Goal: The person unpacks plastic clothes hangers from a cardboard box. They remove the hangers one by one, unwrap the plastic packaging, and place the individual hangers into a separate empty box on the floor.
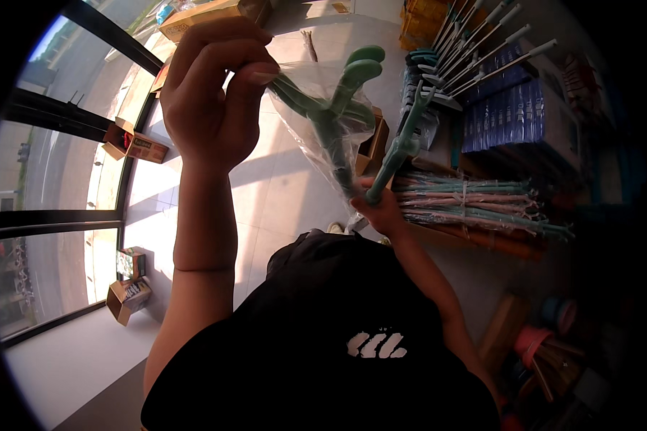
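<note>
Two green racks held up between both hands, the right one near stacked goods.
The left hand pinches the far-left tip of the bagged rack (film alone or arm too, I cannot tell); the right hand, partly hidden, is curled round the near ends of both it and the second rack. A hard pull leftward could tear the film; a loose right grip, so low, could let the second rack tip. Swinging right risks catching the bundle or the poles; more room lies left, over the floor.
</note>
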A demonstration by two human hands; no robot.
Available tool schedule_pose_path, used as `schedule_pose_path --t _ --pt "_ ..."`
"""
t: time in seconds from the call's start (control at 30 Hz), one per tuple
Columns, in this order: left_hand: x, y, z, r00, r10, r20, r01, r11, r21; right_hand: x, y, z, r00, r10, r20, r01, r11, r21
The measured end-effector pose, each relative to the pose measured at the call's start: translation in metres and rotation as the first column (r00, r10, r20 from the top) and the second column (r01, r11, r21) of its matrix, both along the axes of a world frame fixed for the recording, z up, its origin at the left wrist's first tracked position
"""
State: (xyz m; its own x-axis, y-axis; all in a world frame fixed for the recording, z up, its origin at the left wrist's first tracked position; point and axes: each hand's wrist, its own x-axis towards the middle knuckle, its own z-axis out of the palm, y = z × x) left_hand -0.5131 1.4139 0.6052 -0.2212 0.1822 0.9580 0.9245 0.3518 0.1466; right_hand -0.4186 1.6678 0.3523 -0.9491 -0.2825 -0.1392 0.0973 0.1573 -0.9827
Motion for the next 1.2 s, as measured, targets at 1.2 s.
schedule_pose_path --t 1.2 --pt "0.028 0.053 -0.107 0.793 -0.332 0.510 0.368 0.929 0.033 0.004 -0.004 0.091 0.895 -0.334 -0.295 0.191 0.886 -0.423"
